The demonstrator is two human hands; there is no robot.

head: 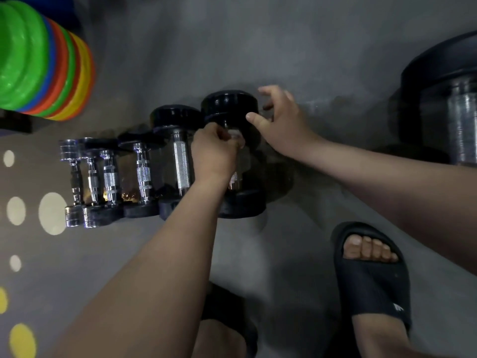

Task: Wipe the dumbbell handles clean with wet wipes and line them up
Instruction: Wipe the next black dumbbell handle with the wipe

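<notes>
Several dumbbells lie side by side in a row on the grey floor, small chrome ones (74, 177) at the left, larger black-headed ones to the right. My left hand (213, 153) grips a white wet wipe (236, 136) around the handle of the rightmost black dumbbell (229, 105). My right hand (280, 124) hovers with spread, slightly curled fingers at that dumbbell's far head, thumb touching its edge. The knurled handle of the neighbouring dumbbell (182, 164) is bare.
A stack of coloured weight plates (44, 65) stands at the upper left. A big black dumbbell (444, 104) lies at the right edge. My feet in black slides (374, 280) stand on the floor below the row. Pale and yellow dots mark the floor at left.
</notes>
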